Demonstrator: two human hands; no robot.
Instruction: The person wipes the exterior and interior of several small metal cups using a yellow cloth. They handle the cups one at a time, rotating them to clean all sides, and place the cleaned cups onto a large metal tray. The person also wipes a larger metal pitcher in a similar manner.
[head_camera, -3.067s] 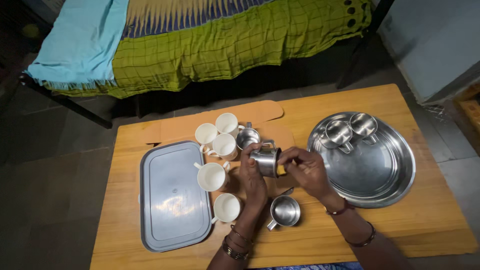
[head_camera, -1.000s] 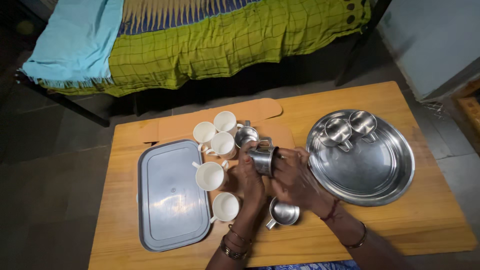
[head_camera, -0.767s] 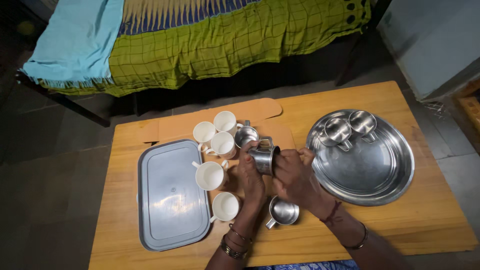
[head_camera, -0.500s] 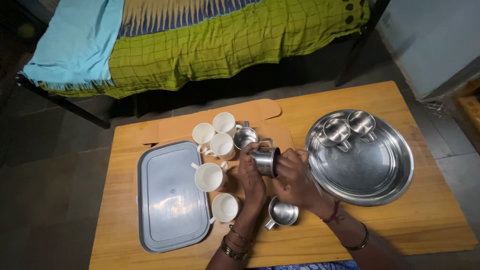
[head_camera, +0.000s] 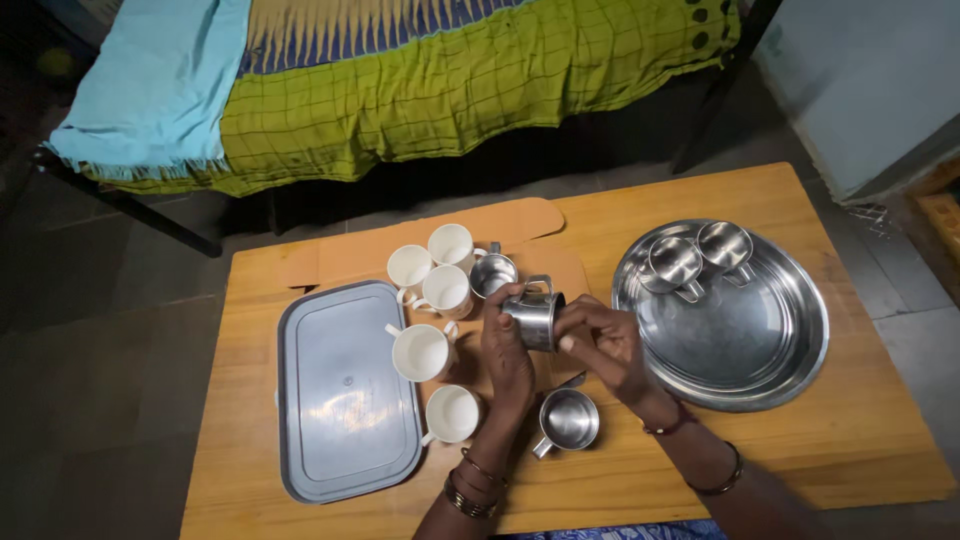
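Both hands hold one small steel cup (head_camera: 536, 316) tipped on its side above the middle of the wooden table (head_camera: 860, 440). My left hand (head_camera: 507, 350) grips it from the left and my right hand (head_camera: 598, 342) from the right. Below them stands a steel cup (head_camera: 567, 419) with a handle. Another steel cup (head_camera: 492, 273) stands just behind the hands. Several white cups (head_camera: 423, 350) stand to the left. A round steel plate (head_camera: 745, 340) on the right carries two steel cups (head_camera: 675, 262).
A grey rectangular tray (head_camera: 345, 390) lies on the left of the table. Flat brown cardboard (head_camera: 350, 255) sits under the cups. Behind the table is a bed with a green checked cover (head_camera: 450, 90) and a light blue cloth (head_camera: 160, 85).
The held steel cup has stayed between both hands, shifting and turning only slightly. The other cups, tray and plate have not moved.
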